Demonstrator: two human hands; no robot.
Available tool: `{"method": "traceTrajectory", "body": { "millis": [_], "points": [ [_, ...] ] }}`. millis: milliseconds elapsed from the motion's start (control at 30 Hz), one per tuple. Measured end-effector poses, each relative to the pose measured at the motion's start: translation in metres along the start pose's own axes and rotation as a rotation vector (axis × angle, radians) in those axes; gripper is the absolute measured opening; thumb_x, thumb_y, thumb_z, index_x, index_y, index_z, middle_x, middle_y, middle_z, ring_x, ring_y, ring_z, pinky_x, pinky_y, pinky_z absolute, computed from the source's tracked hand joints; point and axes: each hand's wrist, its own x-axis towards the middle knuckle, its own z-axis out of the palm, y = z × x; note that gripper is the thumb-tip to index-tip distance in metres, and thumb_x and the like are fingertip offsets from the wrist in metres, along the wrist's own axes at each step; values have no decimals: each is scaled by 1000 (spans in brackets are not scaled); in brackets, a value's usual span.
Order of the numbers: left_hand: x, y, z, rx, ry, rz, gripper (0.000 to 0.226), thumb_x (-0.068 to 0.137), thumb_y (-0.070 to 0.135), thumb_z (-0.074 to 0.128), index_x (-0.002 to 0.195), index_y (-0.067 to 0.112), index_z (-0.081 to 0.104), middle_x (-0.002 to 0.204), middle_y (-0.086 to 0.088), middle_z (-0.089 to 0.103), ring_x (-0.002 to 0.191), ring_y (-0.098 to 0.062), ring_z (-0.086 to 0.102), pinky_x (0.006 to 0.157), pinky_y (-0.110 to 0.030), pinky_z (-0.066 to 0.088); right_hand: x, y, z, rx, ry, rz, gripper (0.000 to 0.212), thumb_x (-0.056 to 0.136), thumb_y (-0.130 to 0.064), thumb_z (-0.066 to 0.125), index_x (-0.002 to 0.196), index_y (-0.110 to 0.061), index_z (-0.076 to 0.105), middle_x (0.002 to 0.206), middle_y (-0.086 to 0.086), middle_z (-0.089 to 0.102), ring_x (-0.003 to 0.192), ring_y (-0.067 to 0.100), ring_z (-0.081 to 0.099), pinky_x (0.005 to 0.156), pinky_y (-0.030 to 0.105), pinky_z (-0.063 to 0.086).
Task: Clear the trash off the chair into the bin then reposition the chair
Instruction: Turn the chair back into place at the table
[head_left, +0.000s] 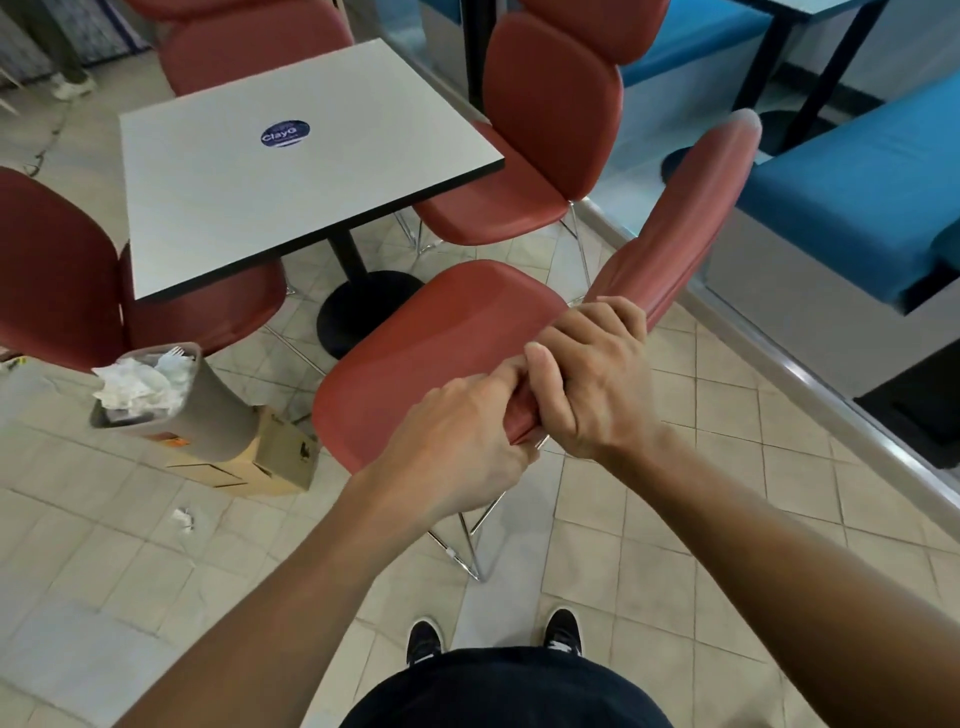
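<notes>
On the tiled floor (675, 493), both hands grip the red chair (441, 332): left hand (457, 441) and right hand (587, 379) fingers curl round its seat edge. It looks stiff, smooth, probably light.

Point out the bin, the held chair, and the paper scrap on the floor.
bin (218, 410): head view, grey side wall.
chair (441, 332): head view, bare seat middle.
paper scrap (183, 519): head view, its middle.
</notes>
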Motion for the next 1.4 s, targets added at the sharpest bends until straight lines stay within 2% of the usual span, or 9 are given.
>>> {"method": "traceTrajectory", "body": {
  "millis": [167,367,567,667,733,833,900,1100,1400],
  "points": [
    [-25,-22,-16,21,-57,-17,41,79,48,66,110,44,39,79,17,52,90,-18,61,72,-34,49,-10,-39,4,-26,42,26,52,96,-41,30,59,-18,58,62,-3,56,72,22,56,87,40,37],
    [-53,-59,-43,-57,-216,-114,39,72,46,77,92,54,43,82,19,63,78,-6,60,71,-33,53,-16,-97,13,-15,51,104,45,95,-40,39,60,-18,56,64,-2,56,74,22,56,84,40,36],
    [-75,-83,-54,-209,-212,-206,65,70,31,83,119,55,48,104,23,64,96,-2,61,82,-36,54,-20,-122,9,70,-181,-18,39,96,-43,41,77,-20,65,82,-3,64,84,21,56,90,38,34],
    [-85,-76,-45,-66,-114,-286,74,72,46,77,128,65,32,120,26,57,108,-2,55,89,-32,49,-14,-90,-4,157,-230,-91,36,96,-42,44,84,-20,70,87,-5,67,88,18,60,90,36,39],
    [-87,-58,-36,128,3,-366,68,75,62,65,133,59,31,130,21,51,114,-10,51,93,-31,44,-4,-55,-12,117,-244,-58,41,97,-45,42,82,-21,71,87,-6,68,91,17,62,92,38,39],
    [-78,-24,-10,250,305,-345,65,82,78,35,127,36,54,122,14,61,108,-16,58,89,-35,42,12,-7,-17,-18,-274,-39,51,97,-53,37,79,-21,72,86,-6,70,94,17,62,97,40,38],
    [-67,-14,10,289,475,-311,66,90,71,23,114,26,65,106,7,69,97,-19,64,85,-36,42,15,10,-17,-46,-283,-76,56,97,-55,34,78,-19,72,86,-5,71,96,17,62,98,42,38],
    [-54,-32,25,397,778,-221,51,98,54,38,83,20,73,72,5,71,66,-19,66,65,-35,46,16,19,-12,-56,-199,-171,53,98,-51,36,75,-17,71,79,-2,71,86,20,67,90,42,42],
    [-37,-61,15,482,873,-105,46,95,52,48,77,20,75,66,7,70,59,-16,65,55,-33,45,33,11,18,-45,-6,-149,50,94,-42,36,58,-18,60,59,-3,62,58,23,62,68,39,44]
  ]
}}
